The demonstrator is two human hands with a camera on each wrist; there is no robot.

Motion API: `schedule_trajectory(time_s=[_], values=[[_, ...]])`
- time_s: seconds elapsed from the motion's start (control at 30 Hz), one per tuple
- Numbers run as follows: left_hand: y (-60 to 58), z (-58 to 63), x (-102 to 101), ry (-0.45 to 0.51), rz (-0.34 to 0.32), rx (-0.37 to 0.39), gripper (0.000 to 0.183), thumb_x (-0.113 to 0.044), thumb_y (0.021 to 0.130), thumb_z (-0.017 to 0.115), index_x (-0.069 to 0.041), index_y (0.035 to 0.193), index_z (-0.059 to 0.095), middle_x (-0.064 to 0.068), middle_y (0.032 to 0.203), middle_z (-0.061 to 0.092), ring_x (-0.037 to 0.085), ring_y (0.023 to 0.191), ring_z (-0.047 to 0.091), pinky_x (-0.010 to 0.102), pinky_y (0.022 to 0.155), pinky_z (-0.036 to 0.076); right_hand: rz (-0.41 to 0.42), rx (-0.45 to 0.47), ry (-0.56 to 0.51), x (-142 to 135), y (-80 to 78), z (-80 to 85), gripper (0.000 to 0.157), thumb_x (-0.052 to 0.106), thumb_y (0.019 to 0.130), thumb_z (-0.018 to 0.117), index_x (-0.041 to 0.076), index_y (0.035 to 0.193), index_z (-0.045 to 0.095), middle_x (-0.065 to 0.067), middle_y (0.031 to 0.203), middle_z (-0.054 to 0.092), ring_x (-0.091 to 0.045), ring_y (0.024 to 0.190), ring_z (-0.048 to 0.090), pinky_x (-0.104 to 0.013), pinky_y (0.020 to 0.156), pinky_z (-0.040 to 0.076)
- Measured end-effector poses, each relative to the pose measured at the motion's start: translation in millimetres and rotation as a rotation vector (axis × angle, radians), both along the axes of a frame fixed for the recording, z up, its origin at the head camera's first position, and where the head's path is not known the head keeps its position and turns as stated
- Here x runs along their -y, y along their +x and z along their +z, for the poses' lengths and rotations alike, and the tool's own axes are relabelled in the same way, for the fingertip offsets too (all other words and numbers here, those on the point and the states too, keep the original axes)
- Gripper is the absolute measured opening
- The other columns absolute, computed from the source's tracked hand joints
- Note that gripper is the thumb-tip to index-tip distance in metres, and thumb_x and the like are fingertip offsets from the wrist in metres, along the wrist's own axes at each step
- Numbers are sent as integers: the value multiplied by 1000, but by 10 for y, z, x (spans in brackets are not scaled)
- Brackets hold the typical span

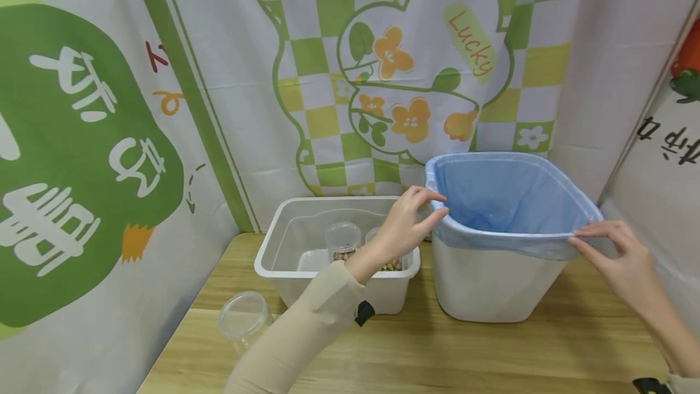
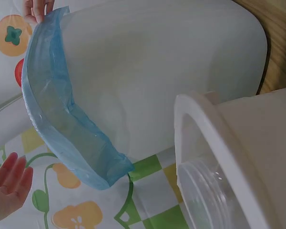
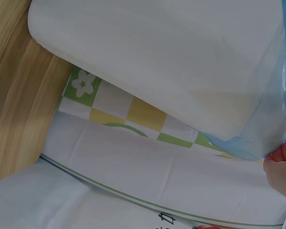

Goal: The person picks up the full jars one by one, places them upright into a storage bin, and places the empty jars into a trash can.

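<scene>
A blue trash bag lines a white trash can, its edge folded down over the rim. At the can's right front corner, my right hand pinches the bag's edge between thumb and fingers. My left hand is by the left side of the rim, fingers and thumb apart. In the left wrist view that left hand appears a little away from the folded bag, holding nothing. The right wrist view has the right hand at the bag's edge.
A white plastic bin stands left of the can, with clear jars of nut-like or bean-like pieces inside. Another clear jar is on the wooden table at front left. Printed curtains hang behind and at the sides.
</scene>
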State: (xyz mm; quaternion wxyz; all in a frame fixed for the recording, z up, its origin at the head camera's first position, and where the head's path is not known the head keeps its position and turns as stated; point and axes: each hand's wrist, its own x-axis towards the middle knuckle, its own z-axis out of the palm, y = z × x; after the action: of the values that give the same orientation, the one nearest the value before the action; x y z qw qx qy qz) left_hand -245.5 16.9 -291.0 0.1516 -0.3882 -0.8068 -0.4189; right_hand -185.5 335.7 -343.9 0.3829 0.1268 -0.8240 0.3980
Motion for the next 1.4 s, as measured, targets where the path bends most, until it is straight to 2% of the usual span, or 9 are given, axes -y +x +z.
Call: schedule_trajectory(time_s=[0.3, 0.43, 0.77, 1.07, 1.23, 1.4], values=[[156, -169, 197, -48, 28, -56, 25, -20, 87, 56, -4, 107, 58, 7, 106, 53, 20, 103, 48, 31, 88, 39, -9, -8, 1, 13, 0, -3, 23, -20, 63, 66, -8, 82, 59, 18, 90, 51, 7, 95, 43, -2, 85, 29], [210, -223, 279, -59, 43, -47, 25, -20, 87, 56, -4, 106, 58, 8, 107, 53, 20, 105, 48, 33, 90, 39, -9, -11, 1, 13, 1, -5, 23, -20, 64, 66, -9, 82, 59, 18, 90, 50, 7, 95, 43, -2, 84, 30], [300, -345, 539, -25, 67, -51, 24, -17, 84, 59, -5, 104, 58, 6, 105, 55, 19, 104, 50, 34, 89, 40, 9, 12, -16, 8, 6, -11, 20, -18, 67, 65, -9, 84, 59, 15, 92, 50, 5, 96, 43, -3, 85, 30], [419, -407, 801, -23, 117, -31, 23, -16, 83, 61, -8, 104, 59, 5, 108, 54, 20, 105, 50, 37, 88, 41, 1, 30, -16, 18, 22, -1, 19, -16, 68, 65, -8, 84, 59, 15, 92, 49, 5, 95, 42, -2, 84, 29], [505, -434, 951, -26, 157, -33, 25, -15, 81, 63, -6, 104, 59, 6, 108, 54, 21, 104, 50, 38, 89, 41, 3, 32, -13, 20, 20, -1, 19, -17, 68, 65, -8, 84, 59, 15, 92, 49, 6, 95, 42, -2, 84, 29], [603, -457, 1105, -47, 188, -41, 26, -14, 80, 64, -7, 105, 58, 7, 110, 53, 21, 102, 51, 36, 82, 45, -5, 42, -1, 13, 16, -7, 18, -15, 70, 65, -8, 85, 59, 16, 93, 48, 6, 96, 41, -2, 84, 29]])
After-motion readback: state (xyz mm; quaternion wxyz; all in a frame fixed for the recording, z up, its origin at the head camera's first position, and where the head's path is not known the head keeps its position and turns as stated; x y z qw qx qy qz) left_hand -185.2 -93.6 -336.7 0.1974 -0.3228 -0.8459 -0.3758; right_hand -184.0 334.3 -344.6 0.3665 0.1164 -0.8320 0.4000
